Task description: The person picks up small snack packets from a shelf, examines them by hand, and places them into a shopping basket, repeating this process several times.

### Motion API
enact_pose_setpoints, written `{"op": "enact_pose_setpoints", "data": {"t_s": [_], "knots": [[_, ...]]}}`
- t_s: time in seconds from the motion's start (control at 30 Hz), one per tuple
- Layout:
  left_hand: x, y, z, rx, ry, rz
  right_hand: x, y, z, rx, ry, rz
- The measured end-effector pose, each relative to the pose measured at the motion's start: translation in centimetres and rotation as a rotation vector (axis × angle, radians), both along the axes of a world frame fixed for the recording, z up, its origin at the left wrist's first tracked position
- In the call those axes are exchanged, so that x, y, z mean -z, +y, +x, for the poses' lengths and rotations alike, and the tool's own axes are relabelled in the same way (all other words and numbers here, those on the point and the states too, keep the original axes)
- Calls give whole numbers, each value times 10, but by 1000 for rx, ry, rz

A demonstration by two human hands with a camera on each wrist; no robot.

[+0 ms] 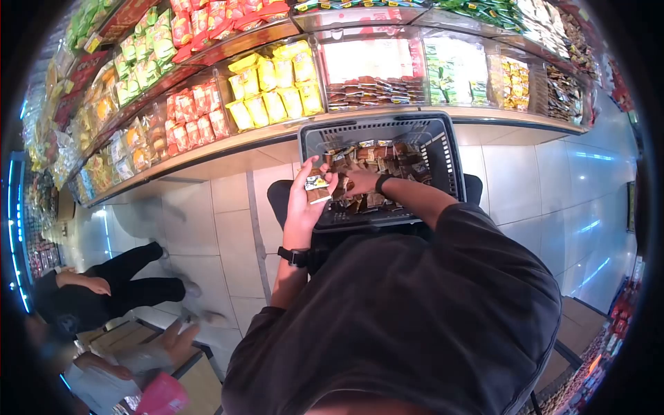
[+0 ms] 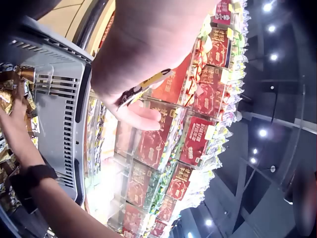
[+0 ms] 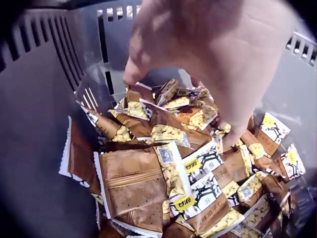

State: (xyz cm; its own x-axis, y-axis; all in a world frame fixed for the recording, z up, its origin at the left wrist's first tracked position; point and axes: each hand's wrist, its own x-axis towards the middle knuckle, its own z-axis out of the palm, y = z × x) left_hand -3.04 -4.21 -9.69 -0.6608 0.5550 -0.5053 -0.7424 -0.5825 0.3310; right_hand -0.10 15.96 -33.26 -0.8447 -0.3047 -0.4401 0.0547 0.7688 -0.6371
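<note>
My left hand (image 1: 302, 202) is raised at the basket's left side and holds small brown-and-white snack packets (image 1: 317, 184) between thumb and fingers. In the left wrist view the edge of a yellow-and-black packet (image 2: 144, 89) shows in that hand. Inside the grey basket (image 1: 453, 162), my right hand (image 1: 363, 182) reaches down into a heap of similar packets (image 3: 131, 181). The right wrist view has its thumb and fingers spread apart over the heap, fingertips touching packets. Some of its fingers are hidden behind the palm.
Ahead of the basket runs a shelf with clear bins of yellow packets (image 1: 273, 90), red packets (image 1: 194, 114) and brown packets (image 1: 373, 91). Tiled floor (image 1: 187, 221) lies on both sides. At the lower left stand another person (image 1: 131, 277) and a cardboard box (image 1: 200, 384).
</note>
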Motion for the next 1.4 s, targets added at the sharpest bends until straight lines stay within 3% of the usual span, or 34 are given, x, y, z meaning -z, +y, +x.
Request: {"op": "enact_pose_setpoints", "data": {"t_s": [0.03,0.13,0.2,0.5,0.53,0.63,0.67,0.7,0.8,0.87,0.9,0.97,1.13,1.27,1.33,1.4], "knots": [[4,-5,-2,-5,2,-9,9,-8,-2,-5,2,-9],[15,-22,-4,-27,-93,79,9,-31,3,-193,-56,307],[16,-28,-1,-50,-109,75,47,-35,9,-186,33,283],[5,-13,1,-27,-82,-26,65,-19,15,-239,344,-35],[5,-13,1,2,-40,-25,34,-14,11,-114,181,-139],[18,-17,-4,36,-9,-14,-6,14,7,0,262,-242],[22,-18,-3,38,-13,-10,-28,21,10,99,173,-331],[24,-18,-3,44,3,-53,-23,29,8,157,209,-297],[27,-12,-3,73,55,-181,-78,59,16,161,295,-332],[35,-7,-2,121,130,-328,-149,70,24,362,-104,-725],[32,0,2,134,192,-438,-190,66,29,360,-104,-723],[31,10,3,239,203,-428,-252,53,42,601,-298,-1075],[8,33,15,568,252,54,-281,42,53,284,-125,-991],[-1,36,18,570,247,-80,-292,28,65,381,-5,-908],[-3,37,21,548,250,-86,-281,24,69,498,396,-733],[-5,37,24,524,253,-91,-276,26,71,571,446,-647]]}}
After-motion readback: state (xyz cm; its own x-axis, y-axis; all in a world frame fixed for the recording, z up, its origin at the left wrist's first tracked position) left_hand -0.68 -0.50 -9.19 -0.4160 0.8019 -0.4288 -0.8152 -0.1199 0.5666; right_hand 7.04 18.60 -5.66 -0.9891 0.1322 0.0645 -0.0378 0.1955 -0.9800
